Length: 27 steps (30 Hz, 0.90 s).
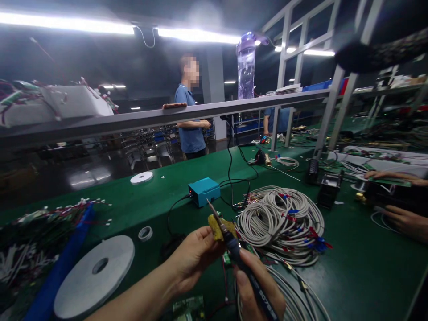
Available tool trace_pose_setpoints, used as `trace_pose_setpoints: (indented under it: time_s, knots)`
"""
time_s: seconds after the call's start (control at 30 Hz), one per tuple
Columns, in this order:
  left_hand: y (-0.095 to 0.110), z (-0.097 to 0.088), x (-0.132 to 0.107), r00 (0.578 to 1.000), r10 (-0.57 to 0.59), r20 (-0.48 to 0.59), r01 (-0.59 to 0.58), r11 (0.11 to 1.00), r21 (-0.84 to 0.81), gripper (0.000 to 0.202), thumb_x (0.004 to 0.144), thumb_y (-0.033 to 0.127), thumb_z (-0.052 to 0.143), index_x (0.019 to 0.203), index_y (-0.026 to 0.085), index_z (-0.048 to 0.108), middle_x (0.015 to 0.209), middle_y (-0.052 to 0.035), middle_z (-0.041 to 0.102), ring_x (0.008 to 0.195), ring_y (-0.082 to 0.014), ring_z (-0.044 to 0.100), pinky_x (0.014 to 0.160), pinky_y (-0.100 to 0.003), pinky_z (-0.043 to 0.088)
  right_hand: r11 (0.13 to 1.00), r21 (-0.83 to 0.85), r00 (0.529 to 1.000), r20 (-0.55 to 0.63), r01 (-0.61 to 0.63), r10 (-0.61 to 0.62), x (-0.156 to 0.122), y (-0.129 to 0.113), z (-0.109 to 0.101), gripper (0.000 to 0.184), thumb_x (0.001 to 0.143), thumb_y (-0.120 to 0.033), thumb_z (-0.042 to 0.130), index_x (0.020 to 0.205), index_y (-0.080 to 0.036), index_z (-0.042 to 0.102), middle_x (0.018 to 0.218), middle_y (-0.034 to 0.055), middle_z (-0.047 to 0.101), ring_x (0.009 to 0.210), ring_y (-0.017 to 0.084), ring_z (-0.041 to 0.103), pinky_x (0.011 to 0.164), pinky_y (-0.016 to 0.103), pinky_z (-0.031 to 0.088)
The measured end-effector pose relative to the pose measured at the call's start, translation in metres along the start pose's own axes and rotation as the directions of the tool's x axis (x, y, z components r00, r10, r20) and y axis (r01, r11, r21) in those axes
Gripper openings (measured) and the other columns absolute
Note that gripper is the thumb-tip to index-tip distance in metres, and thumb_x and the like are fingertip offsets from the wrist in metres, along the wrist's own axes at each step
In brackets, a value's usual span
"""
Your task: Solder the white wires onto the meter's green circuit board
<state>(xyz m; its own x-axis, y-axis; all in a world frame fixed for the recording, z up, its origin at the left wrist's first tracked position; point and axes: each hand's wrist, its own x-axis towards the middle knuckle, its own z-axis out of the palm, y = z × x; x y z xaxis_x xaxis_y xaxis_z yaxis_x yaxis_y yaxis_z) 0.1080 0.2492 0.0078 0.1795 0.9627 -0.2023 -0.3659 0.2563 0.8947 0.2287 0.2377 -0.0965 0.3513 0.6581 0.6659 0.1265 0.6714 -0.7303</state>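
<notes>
My left hand (197, 249) pinches a yellow sponge (216, 228) between thumb and fingers. In my right hand (256, 285) is a soldering iron (245, 263) with a dark handle, its metal tip pointing up and away from me. The iron's shaft lies across the sponge and appears to touch it. Behind them stands a blue soldering station (204, 191) with a small red light. To the right of the sponge lie coiled grey cables (277, 218) with red and blue ends. A green circuit board (189, 308) sits below my left forearm.
On the left are a large white reel (95, 276), a tape roll (145, 233) and a blue bin (63, 263) of wired boards. A shelf (133, 118) crosses ahead, bearing a water bottle (246, 67). A co-worker's hands (406, 220) are at far right; a person (190, 111) stands beyond.
</notes>
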Motion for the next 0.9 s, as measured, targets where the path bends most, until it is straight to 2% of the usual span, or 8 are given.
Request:
trace_pose_setpoints:
  time_s: [0.2, 0.33, 0.43, 0.53, 0.63, 0.7, 0.8, 0.9]
  knots:
    - [0.000, 0.001, -0.003, 0.998, 0.066, -0.003, -0.066, 0.998, 0.016, 0.050, 0.050, 0.050, 0.088, 0.082, 0.015, 0.073, 0.086, -0.0064, 0.070, 0.084, -0.0175, 0.061, 0.085, -0.025, 0.043, 0.983, -0.100, 0.985, -0.092, -0.156, 0.146, -0.006, -0.011, 0.003, 0.024, 0.081, -0.051, 0.059, 0.091, -0.031, 0.069, 0.089, -0.0006, 0.074, 0.082, 0.019, 0.069, 0.072, 0.029, 0.056]
    - [-0.002, 0.001, -0.004, 0.992, 0.128, -0.015, -0.127, 0.991, 0.052, 0.043, 0.055, 0.048, 0.086, 0.077, 0.014, 0.073, 0.075, -0.0044, 0.068, 0.071, -0.0148, 0.058, 0.083, -0.026, 0.043, 0.920, 0.108, 0.925, 0.091, -0.376, 0.368, -0.006, -0.004, 0.000, 0.033, 0.075, -0.054, 0.064, 0.093, -0.027, 0.071, 0.070, 0.0016, 0.072, 0.050, 0.016, 0.062, 0.044, 0.027, 0.052]
    - [-0.006, 0.000, -0.002, 0.986, 0.167, -0.025, -0.165, 0.983, 0.078, 0.040, 0.058, 0.050, 0.083, 0.072, 0.014, 0.072, 0.065, -0.0021, 0.065, 0.062, -0.0136, 0.054, 0.080, -0.028, 0.043, 0.623, 0.401, 0.733, 0.243, -0.672, 0.635, 0.000, -0.005, 0.005, 0.042, 0.067, -0.056, 0.069, 0.094, -0.024, 0.070, 0.069, 0.0036, 0.071, 0.040, 0.013, 0.054, 0.030, 0.024, 0.042]
    - [-0.009, -0.003, 0.000, 0.975, 0.218, -0.043, -0.212, 0.971, 0.109, 0.041, 0.058, 0.051, 0.083, 0.077, 0.016, 0.074, 0.070, -0.0020, 0.066, 0.071, -0.0155, 0.056, 0.080, -0.027, 0.042, 0.257, 0.569, 0.490, 0.303, -0.781, 0.818, 0.015, -0.019, 0.011, 0.054, 0.047, -0.059, 0.080, 0.086, -0.023, 0.071, 0.068, 0.0050, 0.072, 0.048, 0.014, 0.059, 0.029, 0.018, 0.038]
    - [-0.009, -0.005, 0.001, 0.960, 0.272, -0.059, -0.261, 0.953, 0.155, 0.041, 0.057, 0.049, 0.085, 0.083, 0.018, 0.075, 0.080, -0.0023, 0.068, 0.084, -0.0179, 0.057, 0.082, -0.026, 0.041, -0.073, 0.581, 0.243, 0.446, -0.810, 0.861, 0.032, -0.034, 0.013, 0.056, 0.029, -0.053, 0.087, 0.071, -0.020, 0.072, 0.057, 0.0032, 0.068, 0.045, 0.010, 0.055, 0.028, 0.012, 0.032]
    - [-0.008, -0.006, 0.001, 0.952, 0.296, -0.077, -0.279, 0.944, 0.178, 0.040, 0.056, 0.047, 0.086, 0.083, 0.019, 0.075, 0.083, -0.0020, 0.068, 0.085, -0.0178, 0.057, 0.083, -0.026, 0.041, -0.183, 0.546, 0.162, 0.523, -0.818, 0.837, 0.038, -0.037, 0.012, 0.053, 0.024, -0.049, 0.089, 0.063, -0.019, 0.071, 0.053, 0.0024, 0.067, 0.044, 0.008, 0.053, 0.029, 0.010, 0.030]
    - [-0.008, -0.004, -0.001, 0.946, 0.301, -0.118, -0.278, 0.944, 0.177, 0.040, 0.055, 0.047, 0.086, 0.082, 0.019, 0.075, 0.085, -0.0016, 0.068, 0.090, -0.0184, 0.057, 0.085, -0.026, 0.041, -0.079, 0.542, 0.255, 0.514, -0.837, 0.819, 0.038, -0.032, 0.008, 0.055, 0.030, -0.052, 0.088, 0.075, -0.024, 0.073, 0.062, 0.0021, 0.070, 0.045, 0.008, 0.055, 0.031, 0.012, 0.034]
    - [-0.010, 0.000, -0.003, 0.957, 0.249, -0.149, -0.232, 0.965, 0.124, 0.041, 0.056, 0.051, 0.084, 0.080, 0.019, 0.075, 0.080, -0.0018, 0.068, 0.092, -0.0195, 0.058, 0.085, -0.026, 0.041, 0.416, 0.478, 0.597, 0.331, -0.774, 0.731, 0.032, -0.021, 0.002, 0.048, 0.048, -0.050, 0.083, 0.090, -0.029, 0.071, 0.066, 0.0013, 0.070, 0.044, 0.012, 0.056, 0.034, 0.020, 0.044]
